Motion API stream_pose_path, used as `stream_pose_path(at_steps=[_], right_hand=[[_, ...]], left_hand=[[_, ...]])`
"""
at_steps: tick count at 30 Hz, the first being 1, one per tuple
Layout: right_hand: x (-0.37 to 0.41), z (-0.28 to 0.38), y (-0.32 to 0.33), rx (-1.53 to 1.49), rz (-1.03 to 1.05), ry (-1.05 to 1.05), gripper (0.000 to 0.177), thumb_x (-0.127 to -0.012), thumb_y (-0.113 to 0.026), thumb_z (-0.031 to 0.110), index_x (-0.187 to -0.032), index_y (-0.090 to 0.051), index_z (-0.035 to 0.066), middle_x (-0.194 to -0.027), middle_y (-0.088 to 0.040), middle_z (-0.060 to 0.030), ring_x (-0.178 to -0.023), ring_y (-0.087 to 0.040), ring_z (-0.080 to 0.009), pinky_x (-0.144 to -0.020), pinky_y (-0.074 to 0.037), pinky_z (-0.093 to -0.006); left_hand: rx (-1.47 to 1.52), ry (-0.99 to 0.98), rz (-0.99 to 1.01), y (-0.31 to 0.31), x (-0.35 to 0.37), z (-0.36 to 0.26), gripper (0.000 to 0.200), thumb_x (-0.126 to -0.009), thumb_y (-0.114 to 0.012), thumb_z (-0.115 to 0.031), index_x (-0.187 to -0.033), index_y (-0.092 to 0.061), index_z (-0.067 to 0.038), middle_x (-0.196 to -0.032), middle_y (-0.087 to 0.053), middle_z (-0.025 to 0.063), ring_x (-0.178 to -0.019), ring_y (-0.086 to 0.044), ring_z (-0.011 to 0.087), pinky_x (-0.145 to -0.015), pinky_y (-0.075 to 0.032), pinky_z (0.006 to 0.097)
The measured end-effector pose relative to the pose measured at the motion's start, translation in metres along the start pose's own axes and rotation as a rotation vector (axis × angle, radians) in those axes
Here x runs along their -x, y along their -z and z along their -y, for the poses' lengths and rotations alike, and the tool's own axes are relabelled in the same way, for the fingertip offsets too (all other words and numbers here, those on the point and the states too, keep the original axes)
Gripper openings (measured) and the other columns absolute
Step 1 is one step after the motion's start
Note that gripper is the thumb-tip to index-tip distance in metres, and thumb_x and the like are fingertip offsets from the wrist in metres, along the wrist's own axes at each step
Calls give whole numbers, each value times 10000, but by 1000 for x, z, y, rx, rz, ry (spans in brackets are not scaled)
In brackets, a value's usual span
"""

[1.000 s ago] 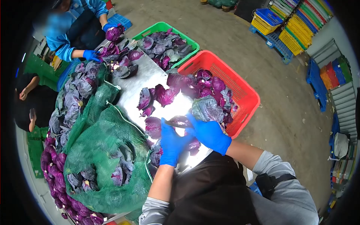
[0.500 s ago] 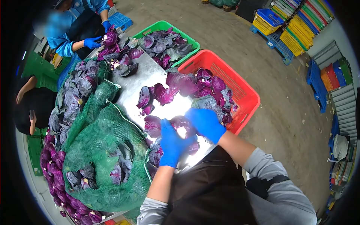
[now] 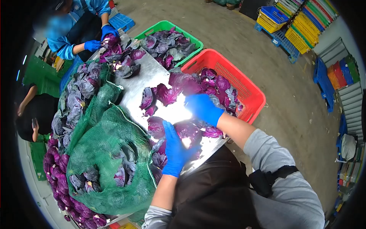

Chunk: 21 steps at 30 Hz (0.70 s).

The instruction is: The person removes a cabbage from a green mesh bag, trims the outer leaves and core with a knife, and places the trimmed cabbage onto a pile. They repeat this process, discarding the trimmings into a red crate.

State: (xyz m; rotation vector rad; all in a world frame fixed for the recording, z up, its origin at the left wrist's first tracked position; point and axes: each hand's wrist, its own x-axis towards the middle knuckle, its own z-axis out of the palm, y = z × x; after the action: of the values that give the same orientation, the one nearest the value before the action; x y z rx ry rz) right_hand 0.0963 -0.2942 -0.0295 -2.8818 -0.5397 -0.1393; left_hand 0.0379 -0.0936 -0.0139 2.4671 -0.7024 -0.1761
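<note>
A red cabbage lies on the bright metal table. My left hand, in a blue glove, rests against its near left side with the fingers stretched out. Beyond the cabbage, my right hand, also gloved in blue, is over the loose leaves beside the red crate; glare and blur hide its fingertips. Torn purple leaves lie on the table ahead of my hands. Left of my left hand is a green net sack with cabbages in it.
A green crate of leaves stands behind the red one. Across the table a co-worker in blue handles a cabbage. Another person is at far left. Cabbages are heaped along the left side, and stacked crates stand far right.
My right hand has moved away from the cabbage, up and slightly left toward the leaves by the red crate. My left hand stays at the cabbage. The co-worker's hands have come closer together.
</note>
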Motion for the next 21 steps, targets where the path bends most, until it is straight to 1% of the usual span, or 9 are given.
stream_pose_path(at_steps=[2, 3, 7, 10, 11, 15, 18, 20, 21], right_hand=[[0, -14, 22, -640, 266, -461, 277, -783, -641, 358, -948, -653, 135, -946, -629, -77, -742, -640, -262, -642, -514, -377], [12, -1, 11, -573, -11, -228, 371, -736, -669, 428, -952, -652, 127, -950, -643, -86, -767, -641, -276, -652, -515, -381], [26, 29, 15, -470, -183, 89, 418, -692, -681, 472, -895, -663, 107, -769, -643, -109, -693, -629, -301, -627, -508, -393], [5, 27, 46, -377, 134, 105, 320, -684, -685, 408, -760, -665, 98, -673, -619, -118, -612, -607, -321, -572, -492, -407], [2, 24, 38, -439, 37, 188, 285, -694, -653, 381, -661, -646, 98, -612, -598, -127, -550, -582, -334, -531, -474, -416], [-9, 10, 14, -325, 30, 221, 289, -704, -641, 389, -670, -641, 102, -630, -603, -127, -570, -583, -330, -546, -478, -415], [-4, -14, 15, -470, -39, -39, 307, -734, -634, 411, -695, -642, 106, -661, -618, -132, -616, -597, -339, -564, -482, -424], [4, -34, 12, -355, 256, -483, 367, -794, -655, 385, -922, -674, 41, -806, -656, -149, -764, -633, -324, -709, -490, -402], [11, -38, -4, -357, 256, -481, 367, -794, -655, 385, -922, -674, 41, -806, -656, -149, -764, -633, -324, -709, -490, -402]], left_hand=[[181, 92, 10, 9, 0, -4, 1385, -508, -832, -495, -1398, 38, 111, -1466, -93, 310, -1369, -161, 402, -1131, -152, 410], [263, 85, -3, 9, 1, -2, 1367, -474, -871, -395, -1420, 0, 68, -1492, -60, 262, -1391, -125, 349, -1141, -145, 381], [314, 6, 44, 4, -4, 2, 1355, -474, -873, -376, -1417, -7, 69, -1469, -121, 268, -1368, -182, 360, -1134, -178, 381], [229, 58, 110, 10, -8, -4, 1350, -475, -870, -380, -1414, -14, 77, -1471, -89, 291, -1376, -161, 373, -1129, -193, 381], [231, 53, 113, 10, -12, -5, 1350, -475, -870, -380, -1414, -14, 77, -1471, -89, 291, -1376, -161, 373, -1129, -193, 381], [62, 20, 108, 8, -13, -6, 1321, -505, -841, -450, -1396, -39, 106, -1461, -91, 315, -1371, -151, 407, -1118, -209, 397], [78, -18, 51, 10, -3, -2, 1329, -525, -812, -535, -1389, -45, 123, -1455, -110, 329, -1373, -143, 418, -1119, -198, 412], [105, -16, 34, 15, 8, 3, 1363, -501, -830, -524, -1403, -24, 102, -1468, -97, 312, -1381, -129, 404, -1125, -177, 419], [185, 56, 12, 9, 18, 16, 1334, -482, -861, -474, -1414, -76, 68, -1455, -161, 289, -1365, -186, 391, -1117, -198, 430]])
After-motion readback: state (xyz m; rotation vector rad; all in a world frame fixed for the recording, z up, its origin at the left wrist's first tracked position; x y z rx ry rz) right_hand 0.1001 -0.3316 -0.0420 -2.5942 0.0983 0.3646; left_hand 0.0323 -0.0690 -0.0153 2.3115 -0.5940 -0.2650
